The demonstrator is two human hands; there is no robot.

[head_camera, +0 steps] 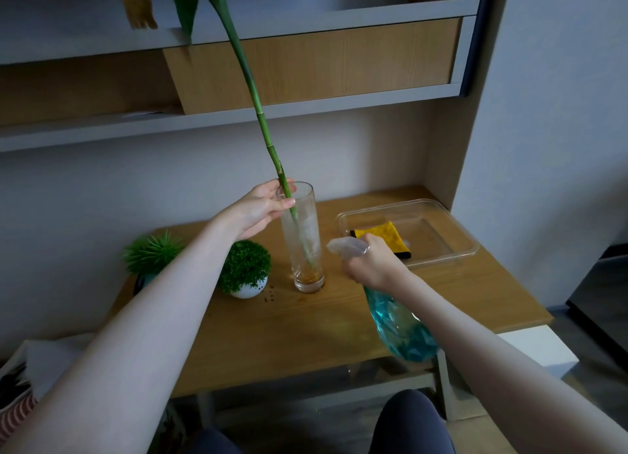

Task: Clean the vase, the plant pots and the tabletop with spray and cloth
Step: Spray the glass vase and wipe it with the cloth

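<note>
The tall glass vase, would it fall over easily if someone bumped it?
Probably yes. The vase is tall and narrow on a small base, and the long stem leans out above it. It looks like glass, so likely breakable. The left hand at its rim probably steadies it.

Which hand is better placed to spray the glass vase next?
Right. The right hand already grips the spray bottle, its nozzle pointing toward the vase. The left hand holds the green stalk at the vase rim.

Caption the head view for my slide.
Left hand steadies the stem at the glass vase; right hand holds the spray bottle.
</note>
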